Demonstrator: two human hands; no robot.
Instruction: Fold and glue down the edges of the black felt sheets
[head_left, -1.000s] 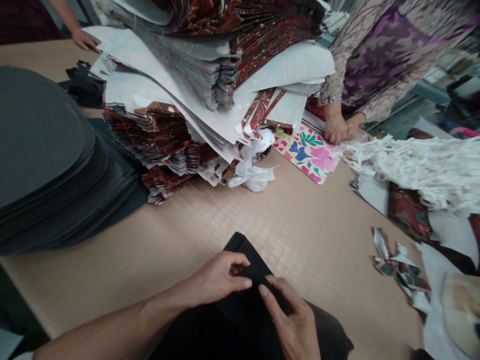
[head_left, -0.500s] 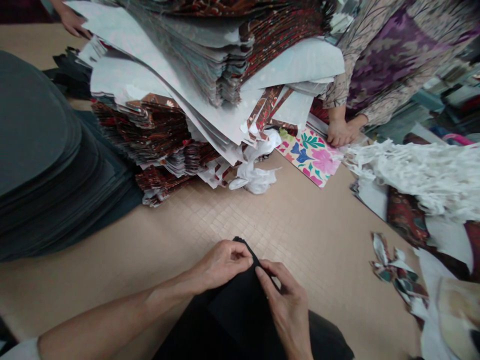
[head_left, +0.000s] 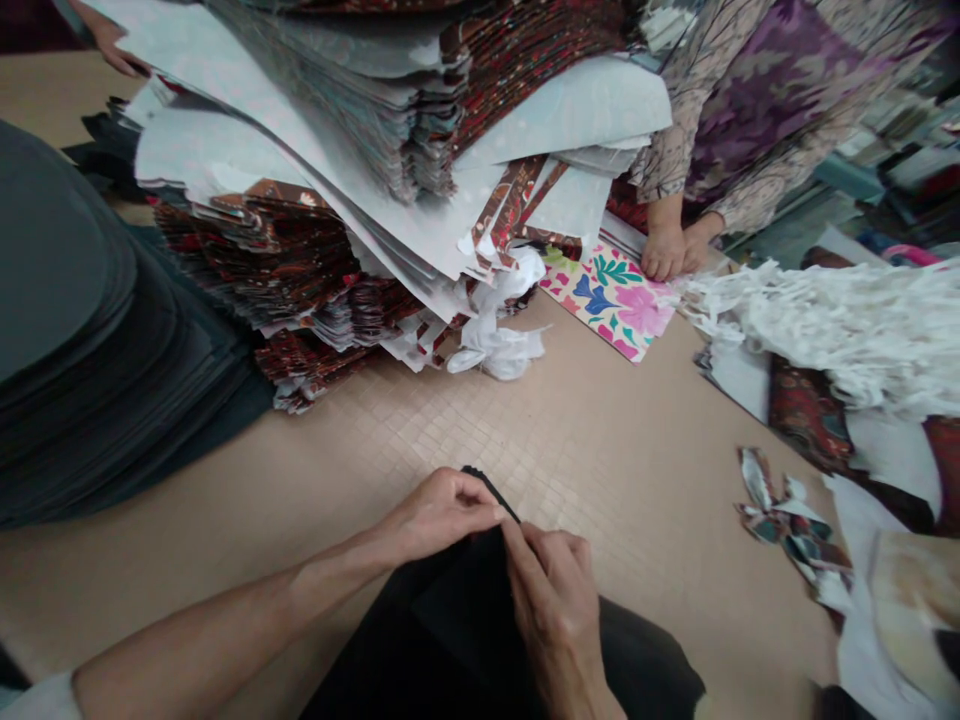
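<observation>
A stack of black fabric pieces (head_left: 450, 630) lies in front of me, its layered edge pointing away. At the upper part of that edge, my left hand (head_left: 450, 515) is closed, thumb and forefinger pinching the cloth. My right hand (head_left: 555, 590) is closed on the right side of the same edge, its thumb reaching the left fingertips. How many layers each hand holds is hidden by the fingers. The lower part of the black fabric runs out of view at the bottom.
Tall piles of patterned cut fabric (head_left: 300, 230) and dark grey pieces (head_left: 60, 270) stand left and behind. Across the table (head_left: 637, 450), a co-worker's hands (head_left: 667, 245) rest by a floral sheet (head_left: 611, 300). White strips (head_left: 840, 330) and fabric scraps (head_left: 795, 530) lie right.
My right hand has rolled inward and moved slightly left, its thumb now meeting my left fingertips. The view has shifted slightly. My left hand stays at the edge.
</observation>
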